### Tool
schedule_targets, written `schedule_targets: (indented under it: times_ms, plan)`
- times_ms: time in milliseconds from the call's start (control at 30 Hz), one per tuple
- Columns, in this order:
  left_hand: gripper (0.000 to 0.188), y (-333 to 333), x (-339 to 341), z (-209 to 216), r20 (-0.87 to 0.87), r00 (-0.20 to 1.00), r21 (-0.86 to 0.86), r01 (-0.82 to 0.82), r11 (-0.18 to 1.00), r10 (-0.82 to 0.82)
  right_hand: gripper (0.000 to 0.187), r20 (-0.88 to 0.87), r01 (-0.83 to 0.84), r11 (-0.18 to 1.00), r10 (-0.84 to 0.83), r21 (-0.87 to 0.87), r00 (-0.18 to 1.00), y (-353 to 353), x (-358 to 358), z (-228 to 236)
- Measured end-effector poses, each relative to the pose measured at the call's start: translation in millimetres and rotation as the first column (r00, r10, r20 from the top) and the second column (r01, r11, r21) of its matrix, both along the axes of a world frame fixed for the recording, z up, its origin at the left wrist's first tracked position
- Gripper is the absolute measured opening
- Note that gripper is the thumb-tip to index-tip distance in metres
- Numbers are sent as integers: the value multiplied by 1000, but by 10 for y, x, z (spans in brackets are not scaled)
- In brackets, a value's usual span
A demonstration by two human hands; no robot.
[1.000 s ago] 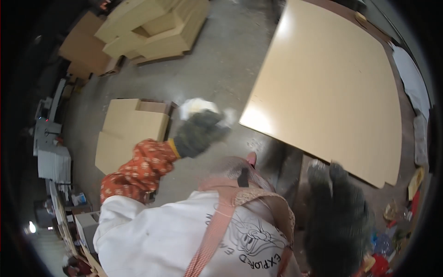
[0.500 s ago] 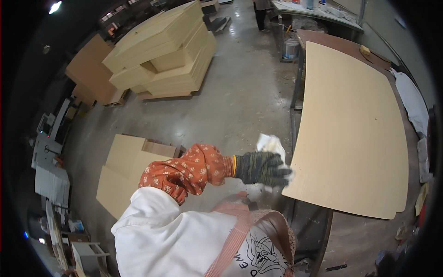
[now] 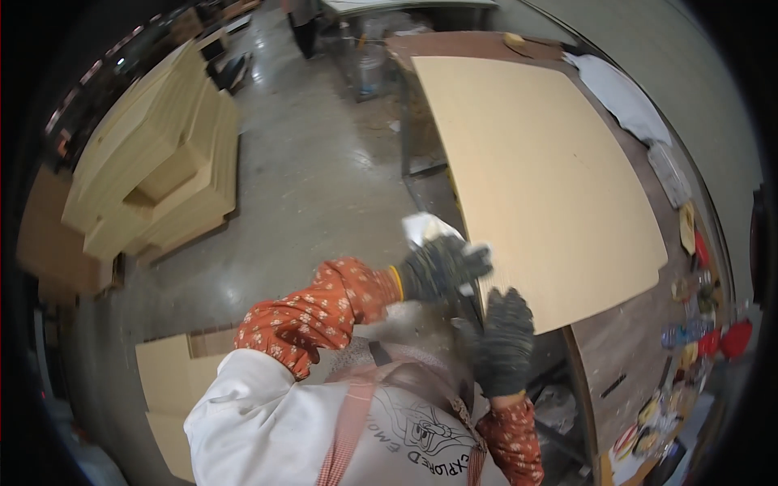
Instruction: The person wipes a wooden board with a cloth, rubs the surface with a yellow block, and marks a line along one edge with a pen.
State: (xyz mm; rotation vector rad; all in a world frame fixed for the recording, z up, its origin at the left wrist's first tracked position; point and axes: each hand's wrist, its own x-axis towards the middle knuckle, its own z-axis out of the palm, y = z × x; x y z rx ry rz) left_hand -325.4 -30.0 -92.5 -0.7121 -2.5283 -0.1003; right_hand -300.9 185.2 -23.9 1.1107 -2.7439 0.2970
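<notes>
A large pale wooden panel point(image 3: 551, 186) with a curved outer edge lies flat on the brown workbench point(image 3: 559, 49). My left hand point(image 3: 446, 267), in a dark patterned knit glove, is closed on a crumpled white cloth point(image 3: 423, 228) at the panel's near left edge. Part of the cloth shows beyond the fingers. Just nearer to me, my right hand point(image 3: 504, 340), gloved the same way, reaches up to the panel's near corner. Its fingers are stretched out and touch the edge, holding nothing that I can see. Orange flowered sleeves cover both forearms.
Stacked pale boards point(image 3: 154, 154) stand on the floor at the far left. Lower boards point(image 3: 174, 389) lie near my left elbow. Bottles and small items point(image 3: 689, 332) crowd the bench's right side, with a white bundle point(image 3: 624, 97) along the wall. A bucket point(image 3: 369, 73) and a person point(image 3: 301, 28) are farther back.
My view has swung right, so the panel appears farther left. My right hand has come into view at the panel's near corner. My left hand still grips the cloth by the edge.
</notes>
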Motion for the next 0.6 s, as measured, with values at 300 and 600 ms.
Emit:
schedule_targets:
  times_ms: [300, 600]
  plan:
    - [45, -731, -487, 158, 41, 935, -20, -351, 936, 352, 59, -231, 269, 943, -222, 197, 947, -263, -146, -483]
    - [68, -190, -541, 249, 86, 979, 114, -194, 974, 185, 73, -158, 272, 939, -241, 212, 957, 642, -381, 165]
